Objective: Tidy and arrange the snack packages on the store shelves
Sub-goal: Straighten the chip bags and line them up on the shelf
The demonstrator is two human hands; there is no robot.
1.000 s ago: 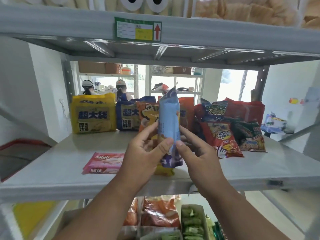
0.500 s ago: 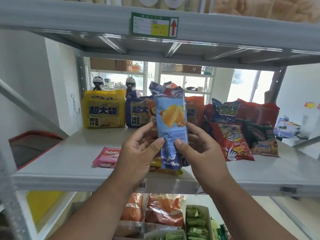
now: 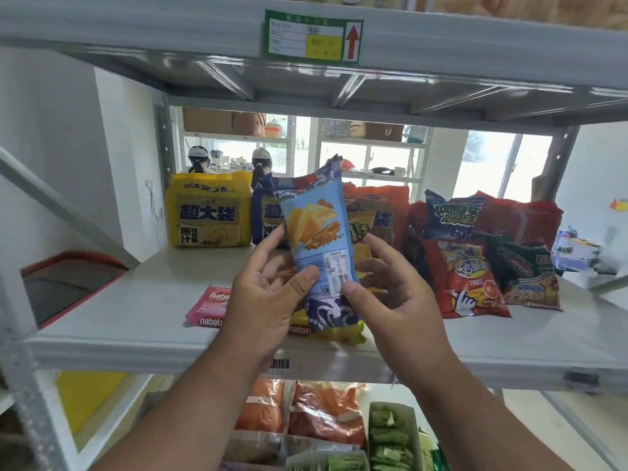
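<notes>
A light blue chip bag with a dark wave pattern stands upright above the front of the grey shelf. My left hand grips its left side, thumb pressed on the front near the label. My right hand holds its right side, thumb by the barcode. Under the bag lies a yellow nabati pack, partly hidden. A pink nabati pack lies flat to the left.
At the back stand a yellow noodle multipack, a blue one and an orange one. Red and dark snack bags lean at the right. The upper shelf beam hangs close overhead. More packages fill the shelf below.
The blue bag has turned from edge-on to front-facing and tilted a little to the left. Both hands stay on it, and the view has shifted slightly to the left.
</notes>
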